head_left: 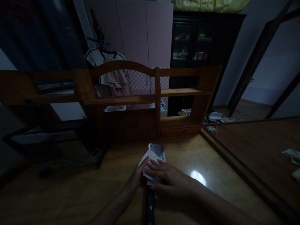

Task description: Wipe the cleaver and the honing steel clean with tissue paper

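In the head view, the cleaver is at the near middle of the table, with its handle toward the near side and its blade toward the far side. A white cloth covers a large part of the blade. The right hand is spread over this cloth from the right; its grip is loose, with the fingers laid out and not closed around anything. The left hand touches the cloth at the left; its lower fingers are hidden, so I cannot tell how firm its grip is. The light is weak, and whether the blade lies flat or is slightly raised is not clear to me.

The danger, in my judgement, is a cut: the sharp edge is probably on the right, below the right hand, and if the cloth slips, the fingers could meet it bare. Neither hand is seen around the handle, so an uneven push could also turn the cleaver.

A wooden shelf closes the far side of the table, and a dark frame takes space at the left. Behind the shelf are hanging clothes, a pink wardrobe and a black cabinet.
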A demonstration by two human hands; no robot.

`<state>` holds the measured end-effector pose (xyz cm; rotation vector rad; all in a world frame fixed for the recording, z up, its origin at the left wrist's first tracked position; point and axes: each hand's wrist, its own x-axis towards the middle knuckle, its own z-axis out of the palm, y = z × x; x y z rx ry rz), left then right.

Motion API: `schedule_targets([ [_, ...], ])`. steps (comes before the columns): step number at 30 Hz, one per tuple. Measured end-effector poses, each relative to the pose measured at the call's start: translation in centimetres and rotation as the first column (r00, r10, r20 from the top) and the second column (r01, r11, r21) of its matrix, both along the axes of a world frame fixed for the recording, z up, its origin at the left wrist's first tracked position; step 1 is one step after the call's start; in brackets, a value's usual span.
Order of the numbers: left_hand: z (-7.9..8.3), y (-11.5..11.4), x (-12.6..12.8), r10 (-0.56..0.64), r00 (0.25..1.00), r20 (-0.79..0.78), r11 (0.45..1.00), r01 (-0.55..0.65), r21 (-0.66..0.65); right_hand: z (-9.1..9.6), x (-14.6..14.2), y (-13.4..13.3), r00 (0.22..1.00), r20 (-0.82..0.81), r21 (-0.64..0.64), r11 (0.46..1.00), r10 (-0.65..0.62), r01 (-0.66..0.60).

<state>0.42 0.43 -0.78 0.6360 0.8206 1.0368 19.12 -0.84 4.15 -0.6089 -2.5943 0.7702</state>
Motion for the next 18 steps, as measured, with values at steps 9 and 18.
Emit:
schedule_targets([
  [9, 0.2, 0.0, 0.1, 0.057, 0.998, -0.015, 0.997, -0.056, 0.044, 0.4, 0.3, 0.4, 0.999, -0.038, -0.007, 1.000, -0.012, 0.012],
  [18, -0.5, 0.2, -0.3, 0.062, 0.985, -0.162, 0.991, -0.042, 0.126, 0.0, 1.6, 0.7, 0.987, -0.031, -0.117, 0.981, -0.157, 0.153],
])
